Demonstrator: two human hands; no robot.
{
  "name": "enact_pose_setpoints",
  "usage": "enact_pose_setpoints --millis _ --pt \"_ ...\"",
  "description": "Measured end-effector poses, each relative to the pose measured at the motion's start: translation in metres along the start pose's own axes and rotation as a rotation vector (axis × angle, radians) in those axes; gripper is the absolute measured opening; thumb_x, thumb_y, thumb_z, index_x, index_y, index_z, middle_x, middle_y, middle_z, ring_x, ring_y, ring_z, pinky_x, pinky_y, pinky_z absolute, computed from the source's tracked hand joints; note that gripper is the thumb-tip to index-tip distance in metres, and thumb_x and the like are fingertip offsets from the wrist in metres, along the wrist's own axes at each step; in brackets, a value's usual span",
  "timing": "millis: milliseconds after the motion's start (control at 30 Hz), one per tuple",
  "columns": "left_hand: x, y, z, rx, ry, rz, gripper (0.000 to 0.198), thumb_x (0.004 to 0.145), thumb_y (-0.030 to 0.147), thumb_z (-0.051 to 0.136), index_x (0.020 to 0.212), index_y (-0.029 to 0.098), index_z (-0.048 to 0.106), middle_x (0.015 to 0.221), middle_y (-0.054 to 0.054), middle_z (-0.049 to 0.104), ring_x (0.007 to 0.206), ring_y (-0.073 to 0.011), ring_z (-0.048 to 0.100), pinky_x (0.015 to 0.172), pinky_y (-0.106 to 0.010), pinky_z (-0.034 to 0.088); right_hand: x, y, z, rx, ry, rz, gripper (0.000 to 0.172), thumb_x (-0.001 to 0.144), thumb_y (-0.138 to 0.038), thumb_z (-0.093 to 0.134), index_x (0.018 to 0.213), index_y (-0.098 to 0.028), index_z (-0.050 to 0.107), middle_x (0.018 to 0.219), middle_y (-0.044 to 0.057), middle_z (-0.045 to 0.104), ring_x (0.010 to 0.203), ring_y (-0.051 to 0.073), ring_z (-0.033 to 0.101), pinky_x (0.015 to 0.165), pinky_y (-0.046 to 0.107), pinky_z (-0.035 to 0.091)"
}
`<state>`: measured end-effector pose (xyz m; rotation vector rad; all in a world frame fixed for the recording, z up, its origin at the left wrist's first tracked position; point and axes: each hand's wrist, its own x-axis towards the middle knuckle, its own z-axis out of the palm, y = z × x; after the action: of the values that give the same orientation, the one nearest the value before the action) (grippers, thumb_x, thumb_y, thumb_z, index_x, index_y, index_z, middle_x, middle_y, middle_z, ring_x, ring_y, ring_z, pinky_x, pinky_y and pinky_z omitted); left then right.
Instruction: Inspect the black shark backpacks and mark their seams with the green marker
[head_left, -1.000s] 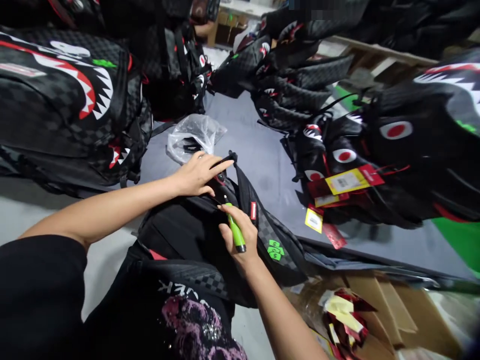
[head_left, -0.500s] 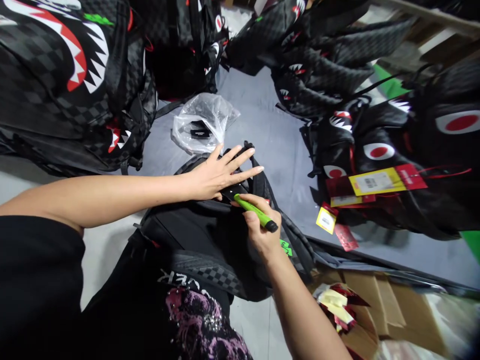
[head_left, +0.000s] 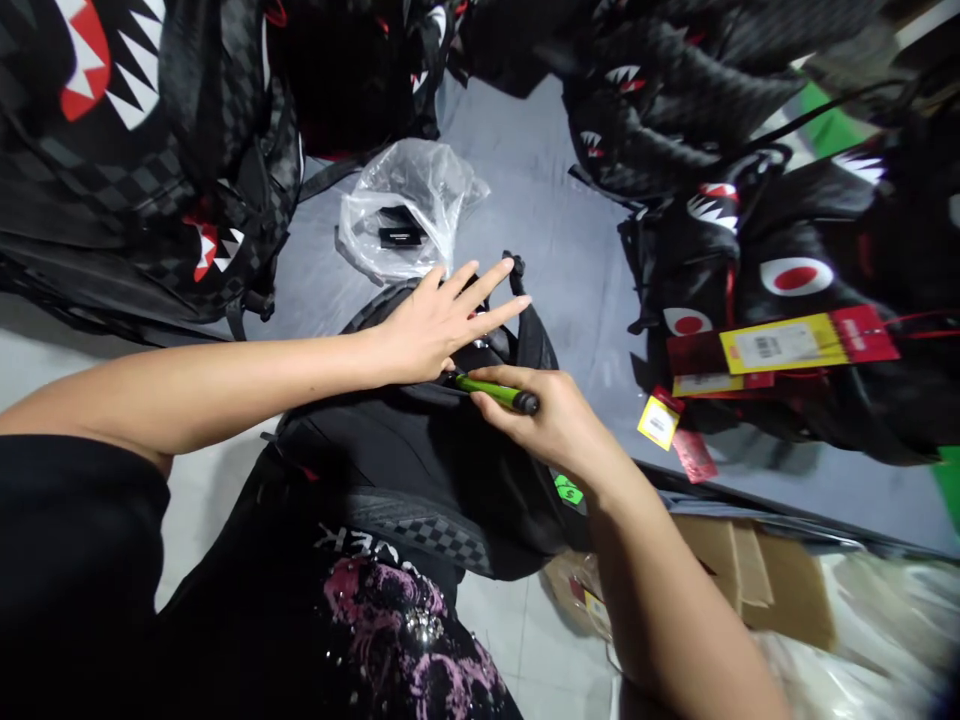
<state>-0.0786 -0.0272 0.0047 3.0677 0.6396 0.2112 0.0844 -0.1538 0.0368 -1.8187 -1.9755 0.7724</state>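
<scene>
Backpack [head_left: 420, 440] ×1, L hand [head_left: 439, 328] splayed on it, R hand [head_left: 561, 420] w/ grip closed round 1 green tool [head_left: 491, 389].

The grey table surface [head_left: 585, 300] supports a clear plastic bag [head_left: 442, 185] at upper centre, a checkered backpack [head_left: 142, 190] at upper left, and tagged black bags [head_left: 840, 235] at right.

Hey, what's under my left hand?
The black bag lies under your left hand; small shiny bits show beside the hand. Whatever the palm covers can't be seen.
</scene>
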Motion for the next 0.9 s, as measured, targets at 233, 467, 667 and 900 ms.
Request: enact_pose_setpoints --millis 233,467,667,900 --pt "0.005 0.005 -0.004 0.023 -0.063 -0.033 0.103 0.078 0.02 0.068 0.161 0.023 0.008 0.169 -0.018 0.003 0.147 -0.0396 0.029 0.112 -0.053 0.03 -0.008 0.0 0.007 -0.058 0.096 -0.07 0.027 0.091 -0.025 0.061 0.113 -0.017 0.074 0.108 0.009 0.078 0.095 0.026 0.074 0.088 0.039 0.059" --pt "0.005 -0.001 0.004 -0.071 -0.009 0.002 0.104 0.082 0.022 0.062 0.161 0.025 -0.004 0.17 -0.016 0.004 0.144 -0.0401 0.033 0.113 -0.055 0.025 0.0 0.0 0.013 -0.056 0.124 -0.103 0.024 0.09 -0.024 0.061 0.11 -0.02 0.075 0.104 0.008 0.079 0.091 0.025 0.075 0.085 0.039 0.059" --pt "0.005 -0.004 0.006 -0.112 -0.016 0.007 0.106 0.081 0.027 0.064 0.161 0.025 -0.006 0.17 -0.016 0.001 0.144 -0.0403 0.031 0.115 -0.056 0.021 0.002 -0.004 0.011 -0.088 0.092 -0.112 0.024 0.09 -0.023 0.062 0.109 -0.02 0.076 0.103 0.008 0.078 0.091 0.026 0.074 0.086 0.04 0.058" --pt "0.005 -0.002 0.002 -0.116 -0.057 -0.027 0.099 0.08 0.026 0.064 0.161 0.022 0.007 0.17 -0.013 0.002 0.144 -0.0395 0.03 0.117 -0.057 0.02 0.007 -0.001 0.003 -0.045 -0.011 -0.133 0.031 0.088 -0.018 0.063 0.116 -0.022 0.074 0.11 0.006 0.077 0.099 0.026 0.073 0.088 0.04 0.058"
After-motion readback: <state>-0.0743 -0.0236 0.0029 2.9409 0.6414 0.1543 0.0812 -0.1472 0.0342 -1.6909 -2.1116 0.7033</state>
